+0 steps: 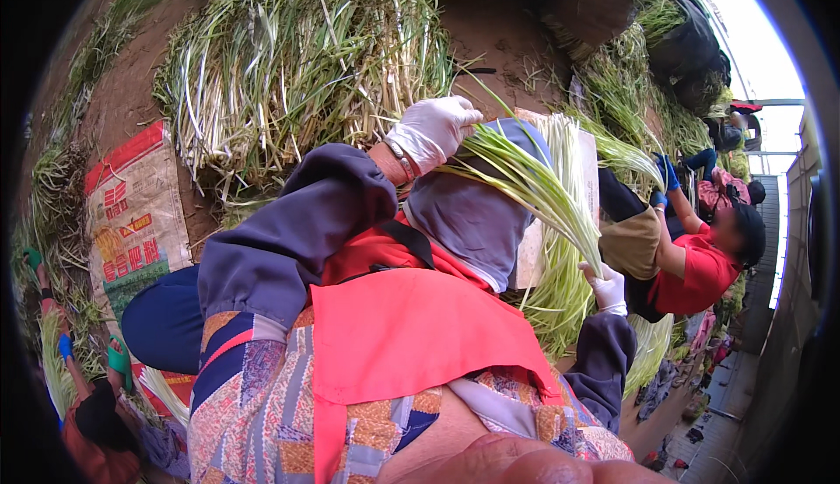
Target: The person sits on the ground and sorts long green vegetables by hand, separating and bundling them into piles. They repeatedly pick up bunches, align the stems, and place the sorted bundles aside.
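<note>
My right hand, in a white glove, grips the pale stem ends of a bunch of long leafy vegetable stalks, like garlic shoots or chives. The bunch fans out over my knee towards my left hand, also white-gloved, its fingers pinched at the green leaf tips. Just beyond the knee, more pale stalks lie across a light board, their leaves hanging below it. A big heap of untrimmed stalks stands on the soil ahead and to the left.
A printed woven sack lies on the soil at left, beside a dark blue rounded object. A co-worker in red handles stalks close on the right. Another person works at lower left. More heaps line the upper right.
</note>
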The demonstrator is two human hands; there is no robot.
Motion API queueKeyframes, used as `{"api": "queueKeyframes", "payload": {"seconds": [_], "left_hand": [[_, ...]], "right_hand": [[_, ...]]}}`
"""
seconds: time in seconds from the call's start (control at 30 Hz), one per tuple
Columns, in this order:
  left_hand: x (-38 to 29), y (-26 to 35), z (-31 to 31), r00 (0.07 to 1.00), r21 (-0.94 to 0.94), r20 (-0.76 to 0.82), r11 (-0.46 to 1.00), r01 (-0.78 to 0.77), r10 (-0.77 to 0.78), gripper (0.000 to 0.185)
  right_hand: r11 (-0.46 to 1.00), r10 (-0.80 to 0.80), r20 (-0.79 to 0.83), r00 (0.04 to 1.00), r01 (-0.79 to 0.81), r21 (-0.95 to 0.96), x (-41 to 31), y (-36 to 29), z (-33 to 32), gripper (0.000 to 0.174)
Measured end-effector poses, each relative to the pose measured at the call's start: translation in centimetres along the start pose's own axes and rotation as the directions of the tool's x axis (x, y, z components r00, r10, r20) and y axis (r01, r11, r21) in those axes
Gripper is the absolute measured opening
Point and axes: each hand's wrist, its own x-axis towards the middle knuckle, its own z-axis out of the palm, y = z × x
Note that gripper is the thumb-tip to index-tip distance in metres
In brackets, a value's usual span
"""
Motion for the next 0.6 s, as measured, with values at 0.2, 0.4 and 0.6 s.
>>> {"api": "queueKeyframes", "payload": {"seconds": [0.2,0.4,0.6], "left_hand": [[0.9,-1.2,0.7,0.978,-0.022,-0.076,0.981,0.193,-0.194,0.013],[1.6,-4.3,-5.8,0.757,-0.41,0.047,0.678,0.61,-0.652,0.021],[-0.6,-3.1,-2.9,0.967,0.225,0.245,0.974,0.017,-0.074,0.028]], "right_hand": [[0.998,-0.022,-0.043,0.999,0.02,-0.053,0.1,-0.2,0.7,0.029],[0.997,-0.081,-0.076,0.994,0.079,-0.023,-0.1,-0.3,1.1,0.025],[0.994,-0.077,-0.078,0.994,0.071,-0.078,0.5,-0.4,1.1,0.026]]}}
